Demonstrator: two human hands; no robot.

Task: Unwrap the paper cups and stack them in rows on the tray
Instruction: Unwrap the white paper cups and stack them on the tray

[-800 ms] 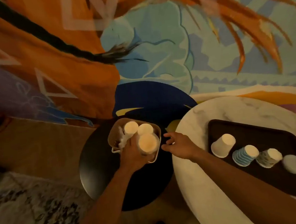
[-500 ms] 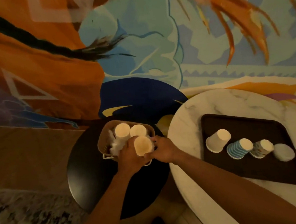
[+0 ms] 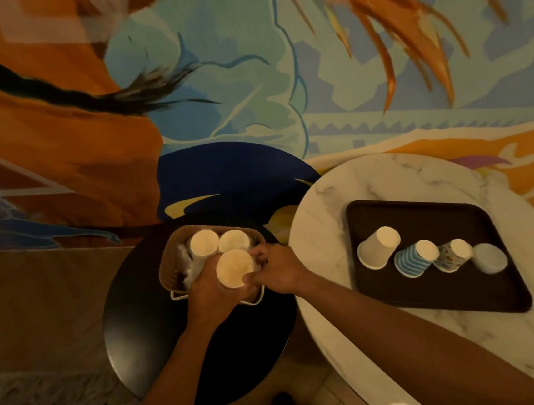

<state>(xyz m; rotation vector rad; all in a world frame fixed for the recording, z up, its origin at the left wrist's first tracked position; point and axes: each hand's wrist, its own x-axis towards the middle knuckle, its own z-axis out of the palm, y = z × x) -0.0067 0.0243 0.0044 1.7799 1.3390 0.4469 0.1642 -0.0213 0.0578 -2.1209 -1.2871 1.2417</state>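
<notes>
Cup stack [image 3: 235,268] base up, at the basket's [image 3: 171,267] 5 o'clock edge. Left grip [image 3: 209,294] wraps it from 7 o'clock, right grip [image 3: 282,270] pinches its side at 3; both hide its wall. Two more stacks [image 3: 203,243] behind it at 11 and 12. Basket sits on black counter [image 3: 134,332]. Marble counter [image 3: 321,203] at 3 o'clock carries the tray [image 3: 431,299]: four cups [image 3: 378,250] base up, one row.

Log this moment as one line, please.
left hand: grips cup stack over basket | right hand: pinches same stack | tray: row of four cups
</notes>
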